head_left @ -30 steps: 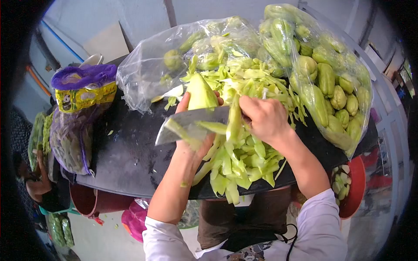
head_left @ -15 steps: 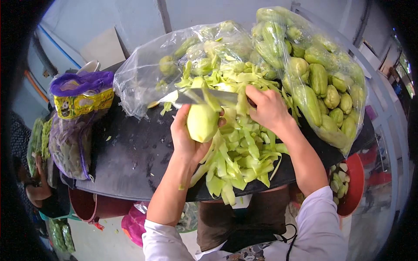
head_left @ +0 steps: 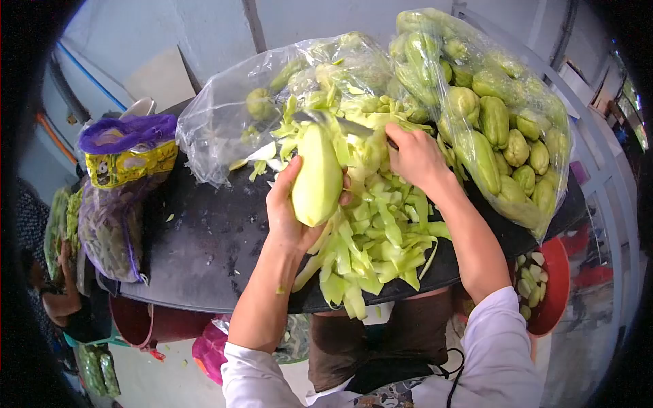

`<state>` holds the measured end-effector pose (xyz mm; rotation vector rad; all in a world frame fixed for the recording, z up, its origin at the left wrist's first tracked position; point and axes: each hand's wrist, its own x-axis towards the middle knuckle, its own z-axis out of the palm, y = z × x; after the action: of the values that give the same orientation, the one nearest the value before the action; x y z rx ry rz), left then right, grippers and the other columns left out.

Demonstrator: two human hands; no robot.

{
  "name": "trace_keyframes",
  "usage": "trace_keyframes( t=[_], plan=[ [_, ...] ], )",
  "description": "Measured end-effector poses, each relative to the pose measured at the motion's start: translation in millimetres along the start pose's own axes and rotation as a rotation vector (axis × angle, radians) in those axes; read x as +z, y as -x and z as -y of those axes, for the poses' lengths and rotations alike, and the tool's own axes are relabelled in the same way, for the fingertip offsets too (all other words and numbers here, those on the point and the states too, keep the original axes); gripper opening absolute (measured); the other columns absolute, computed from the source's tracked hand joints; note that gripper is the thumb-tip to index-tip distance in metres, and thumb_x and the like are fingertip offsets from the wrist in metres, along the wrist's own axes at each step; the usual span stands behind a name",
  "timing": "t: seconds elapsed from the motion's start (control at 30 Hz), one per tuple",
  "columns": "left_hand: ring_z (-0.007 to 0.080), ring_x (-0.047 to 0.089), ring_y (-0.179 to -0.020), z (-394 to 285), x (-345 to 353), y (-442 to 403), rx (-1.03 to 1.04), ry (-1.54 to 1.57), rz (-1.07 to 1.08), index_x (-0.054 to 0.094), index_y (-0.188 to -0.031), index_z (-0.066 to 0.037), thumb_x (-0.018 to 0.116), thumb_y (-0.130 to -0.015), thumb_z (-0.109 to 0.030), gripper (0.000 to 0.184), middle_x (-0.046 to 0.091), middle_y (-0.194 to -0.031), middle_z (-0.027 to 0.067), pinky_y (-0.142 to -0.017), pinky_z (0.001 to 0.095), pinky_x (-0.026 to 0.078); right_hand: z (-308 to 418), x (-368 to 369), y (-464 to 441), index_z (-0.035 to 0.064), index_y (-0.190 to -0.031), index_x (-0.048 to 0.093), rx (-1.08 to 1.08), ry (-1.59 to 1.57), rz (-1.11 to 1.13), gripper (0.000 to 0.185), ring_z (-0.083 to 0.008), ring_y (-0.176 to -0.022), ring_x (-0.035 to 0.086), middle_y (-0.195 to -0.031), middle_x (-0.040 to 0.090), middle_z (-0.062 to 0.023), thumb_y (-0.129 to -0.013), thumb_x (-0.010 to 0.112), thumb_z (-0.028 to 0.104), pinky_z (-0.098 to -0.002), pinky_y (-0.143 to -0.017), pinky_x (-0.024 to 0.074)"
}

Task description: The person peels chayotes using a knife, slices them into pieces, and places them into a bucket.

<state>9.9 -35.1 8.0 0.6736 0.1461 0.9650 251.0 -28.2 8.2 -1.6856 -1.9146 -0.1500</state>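
Observation:
A pale green peeled chayote (head_left: 317,178) is gripped in my left hand (head_left: 287,207), its long side facing me. My right hand (head_left: 420,158) is closed around the handle of a knife (head_left: 352,126). The blade reaches left to the chayote's far end, partly blurred. Beneath both hands a heap of green peelings (head_left: 381,224) covers the middle of the table and hangs over its front edge. Behind the heap lies a clear plastic bag (head_left: 224,109) with chayotes inside. To the right, another clear bag is full of unpeeled chayotes (head_left: 496,122).
A purple mesh sack (head_left: 112,224) stands at the left of the black table (head_left: 197,251). Below the right edge is a red tub (head_left: 554,289) with cut pieces. A dark red bucket (head_left: 160,323) sits under the left edge. Another person's arm (head_left: 66,289) shows at far left.
The knife has moved from across the chayote's upper part to its far end, lifting slightly. More of the chayote's length now shows in my left hand.

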Motion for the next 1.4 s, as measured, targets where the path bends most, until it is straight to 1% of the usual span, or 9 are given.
trace_keyframes(
  t=[0.17,0.33,0.47,0.6,0.87,0.93,1.03,1.27,1.4],
  plan=[
    [0.0272,0.06,-0.093,-0.2,-2.6,-6.9,0.071,0.153,-0.101,0.055,-0.122,-0.004,0.048,-0.098,-0.036,0.041,0.062,-0.107,0.0168,-0.08,0.0389,0.051,-3.8,-7.8,4.2,0.009,-0.104,0.055,0.114,-0.009,0.046,0.024,-0.0452,-0.081,0.064,-0.08,0.067,-0.0229,-0.08,0.06,0.01,-0.0542,-0.07,0.0508],
    [0.0246,0.063,-0.093,-4.9,1.9,-7.6,0.248,0.11,-0.493,0.057,-0.117,-0.004,0.05,-0.097,-0.042,0.044,0.064,-0.106,0.0132,-0.082,0.0391,0.052,25.2,-7.0,14.6,0.0078,-0.093,0.052,-0.142,-0.036,-0.002,0.016,-0.0376,-0.065,0.067,-0.072,0.067,-0.0167,-0.081,0.062,0.009,-0.0476,-0.057,0.0529],
    [0.0273,0.063,-0.088,-9.1,-8.5,-7.1,0.069,0.367,-0.323,0.058,-0.111,-0.001,0.056,-0.094,-0.042,0.044,0.063,-0.097,0.0157,-0.084,0.0383,0.054,52.2,2.6,22.4,0.009,-0.084,0.049,-0.416,0.007,-0.195,0.018,-0.0299,-0.054,0.066,-0.061,0.061,-0.0122,-0.082,0.065,0.017,-0.0406,-0.045,0.0514],
    [0.0284,0.057,-0.093,-7.5,-19.0,-4.2,0.026,0.43,-0.07,0.054,-0.118,0.004,0.055,-0.096,-0.034,0.044,0.059,-0.104,0.0182,-0.089,0.0383,0.051,68.1,3.9,27.5,0.0104,-0.083,0.05,-0.453,0.065,-0.198,0.019,-0.029,-0.052,0.065,-0.059,0.059,-0.0095,-0.085,0.063,0.024,-0.0396,-0.045,0.0514],
    [0.0279,0.062,-0.086,-3.6,-15.3,-5.9,-0.001,0.465,-0.129,0.058,-0.106,0.001,0.051,-0.096,-0.042,0.045,0.063,-0.094,0.0161,-0.081,0.0386,0.054,67.9,6.4,27.9,0.0115,-0.081,0.05,-0.451,0.129,-0.241,0.017,-0.0269,-0.052,0.065,-0.059,0.058,-0.0081,-0.086,0.061,0.022,-0.0388,-0.043,0.0502],
    [0.0276,0.057,-0.094,-3.4,-23.9,-8.0,0.117,0.394,-0.049,0.054,-0.118,0.003,0.052,-0.097,-0.034,0.043,0.059,-0.103,0.0169,-0.089,0.0377,0.051,59.5,9.1,26.0,0.0118,-0.081,0.05,-0.431,0.133,-0.244,0.016,-0.027,-0.052,0.065,-0.06,0.059,-0.0082,-0.086,0.061,0.022,-0.0391,-0.043,0.0498],
    [0.0249,0.061,-0.098,-7.1,-6.6,-1.9,0.174,0.283,-0.293,0.055,-0.122,-0.002,0.049,-0.098,-0.038,0.044,0.062,-0.106,0.0146,-0.087,0.0367,0.054,47.2,10.2,22.5,0.0112,-0.083,0.05,-0.361,0.09,-0.242,0.017,-0.03,-0.053,0.065,-0.061,0.06,-0.0089,-0.085,0.063,0.022,-0.0422,-0.045,0.0501],
    [0.0211,0.062,-0.105,-7.3,-19.3,-1.0,0.145,0.18,-0.158,0.054,-0.128,-0.006,0.048,-0.098,-0.041,0.046,0.063,-0.109,0.0093,-0.086,0.0369,0.056,44.2,-0.2,18.8,0.0101,-0.087,0.05,-0.302,0.014,-0.15,0.019,-0.036,-0.059,0.065,-0.064,0.064,-0.0135,-0.079,0.067,0.015,-0.0474,-0.053,0.051],
    [0.0217,0.062,-0.094,-5.1,-7.4,-0.3,0.129,0.135,-0.182,0.053,-0.129,-0.005,0.046,-0.098,-0.038,0.046,0.062,-0.111,0.0089,-0.074,0.0363,0.054,36.1,-0.6,14.6,0.009,-0.087,0.05,-0.275,-0.041,-0.109,0.02,-0.0369,-0.062,0.065,-0.066,0.064,-0.0157,-0.076,0.067,0.01,-0.0476,-0.055,0.0509]
  ],
)
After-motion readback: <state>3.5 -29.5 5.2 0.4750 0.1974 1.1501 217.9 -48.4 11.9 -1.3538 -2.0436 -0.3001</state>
